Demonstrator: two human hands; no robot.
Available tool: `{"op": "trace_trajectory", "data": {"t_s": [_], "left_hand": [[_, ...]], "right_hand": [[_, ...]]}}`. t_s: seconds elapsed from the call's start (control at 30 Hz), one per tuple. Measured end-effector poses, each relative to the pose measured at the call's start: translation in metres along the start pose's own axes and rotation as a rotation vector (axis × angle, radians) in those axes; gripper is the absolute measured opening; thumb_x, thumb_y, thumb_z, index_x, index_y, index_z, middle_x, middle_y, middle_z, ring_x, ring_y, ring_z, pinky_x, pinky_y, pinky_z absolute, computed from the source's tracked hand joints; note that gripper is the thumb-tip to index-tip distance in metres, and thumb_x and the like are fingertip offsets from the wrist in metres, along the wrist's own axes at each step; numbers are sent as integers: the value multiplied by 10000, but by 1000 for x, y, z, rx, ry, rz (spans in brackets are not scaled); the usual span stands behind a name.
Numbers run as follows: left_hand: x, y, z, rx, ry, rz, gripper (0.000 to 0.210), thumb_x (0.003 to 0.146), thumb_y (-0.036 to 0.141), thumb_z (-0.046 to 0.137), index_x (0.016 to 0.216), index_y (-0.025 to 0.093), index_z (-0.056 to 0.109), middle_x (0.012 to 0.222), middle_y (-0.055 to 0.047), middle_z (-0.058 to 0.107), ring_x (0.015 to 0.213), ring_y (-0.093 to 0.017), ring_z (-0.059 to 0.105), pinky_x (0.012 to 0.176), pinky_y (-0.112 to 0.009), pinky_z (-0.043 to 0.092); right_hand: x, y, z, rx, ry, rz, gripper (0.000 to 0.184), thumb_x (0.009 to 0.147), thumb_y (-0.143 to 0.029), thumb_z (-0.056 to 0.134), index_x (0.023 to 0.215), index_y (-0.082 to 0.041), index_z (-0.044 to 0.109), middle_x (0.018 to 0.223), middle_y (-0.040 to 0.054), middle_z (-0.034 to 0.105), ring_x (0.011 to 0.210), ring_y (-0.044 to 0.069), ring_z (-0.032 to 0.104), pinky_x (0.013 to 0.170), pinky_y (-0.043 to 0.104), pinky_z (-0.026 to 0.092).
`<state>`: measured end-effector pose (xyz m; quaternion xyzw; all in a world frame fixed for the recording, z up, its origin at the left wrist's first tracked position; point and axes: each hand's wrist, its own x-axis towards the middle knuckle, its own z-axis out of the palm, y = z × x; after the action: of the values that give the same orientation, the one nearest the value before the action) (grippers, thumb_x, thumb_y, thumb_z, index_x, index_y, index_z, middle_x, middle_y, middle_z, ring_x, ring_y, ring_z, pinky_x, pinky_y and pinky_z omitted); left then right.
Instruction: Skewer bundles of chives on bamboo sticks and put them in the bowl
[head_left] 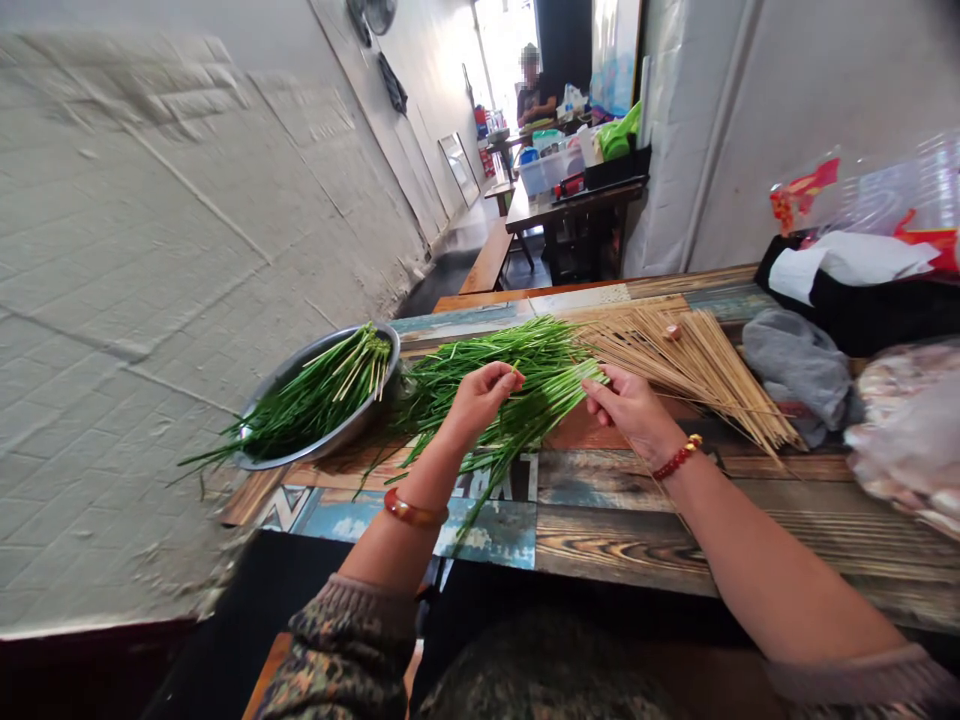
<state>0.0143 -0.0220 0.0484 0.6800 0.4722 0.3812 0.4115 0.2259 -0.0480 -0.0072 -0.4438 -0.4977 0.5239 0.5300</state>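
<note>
My right hand is closed on the pale stem ends of a small bunch of garlic chives, whose green leaves trail left and toward me. A thin stick runs down below this hand; whether the fingers hold it I cannot tell. My left hand is closed in a pinch over the leaves, with a tiny yellow-green bit at the fingertips, too small to name. Under and behind both hands lies a loose heap of chives. Many bamboo skewers are spread to the right of my right hand.
A metal basin with bundled chives stands at the left table end, by the white wall. Right are a grey plastic bag, a filled clear bag and packaging. A person sits far back behind another table.
</note>
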Motion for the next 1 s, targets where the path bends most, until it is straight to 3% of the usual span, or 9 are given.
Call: {"op": "trace_trajectory", "data": {"t_s": [0.13,0.23,0.33,0.43,0.6,0.73,0.9,1.0], "left_hand": [[14,-14,17,161,-51,48,206,870,276,477,799,130,605,792,-34,628,758,-130,549,721,-244,421],[16,-11,21,327,-79,107,215,878,268,454,763,142,585,716,-5,582,707,-124,503,699,-238,400],[14,1,10,459,-103,142,231,886,275,437,774,145,590,715,-4,587,700,-125,504,685,-236,391],[9,7,-10,602,-169,164,245,886,287,439,780,146,609,710,-5,601,681,-123,511,659,-232,379],[-3,-21,-29,755,-388,76,211,831,228,496,713,161,658,616,13,600,587,-107,499,589,-210,372],[-3,-40,-21,783,-310,118,181,813,188,533,785,167,711,741,-33,670,695,-139,570,683,-242,419],[15,-37,-1,761,-300,196,199,829,225,565,913,188,742,857,-62,695,786,-166,618,741,-269,454],[31,-35,9,690,-212,239,224,860,202,527,932,171,736,866,-69,692,805,-163,627,758,-269,468]], "right_hand": [[-2,-6,2,50,-14,-25,310,782,-486,620,804,-192,523,552,-67,529,402,54,421,373,172,312],[-5,-11,5,140,15,-7,304,767,-460,643,792,-187,512,545,-75,518,407,41,415,370,151,309],[-8,-13,10,264,4,80,306,743,-434,662,808,-189,491,526,-92,517,385,29,411,355,129,306],[-12,-10,18,299,-126,189,267,760,-395,635,834,-197,473,530,-86,555,356,38,446,330,128,315],[-17,6,33,59,-299,342,146,818,-278,567,818,-199,444,530,-64,597,367,63,548,319,120,362],[-16,13,36,-22,-289,336,182,810,-263,611,791,-196,442,495,-60,594,353,73,555,288,112,341],[-12,14,28,-132,-283,237,241,823,-380,601,746,-183,486,465,-48,583,347,74,545,297,121,342],[-11,13,24,-204,-306,161,263,817,-413,591,716,-186,505,436,-55,554,347,88,539,317,147,365]]}}
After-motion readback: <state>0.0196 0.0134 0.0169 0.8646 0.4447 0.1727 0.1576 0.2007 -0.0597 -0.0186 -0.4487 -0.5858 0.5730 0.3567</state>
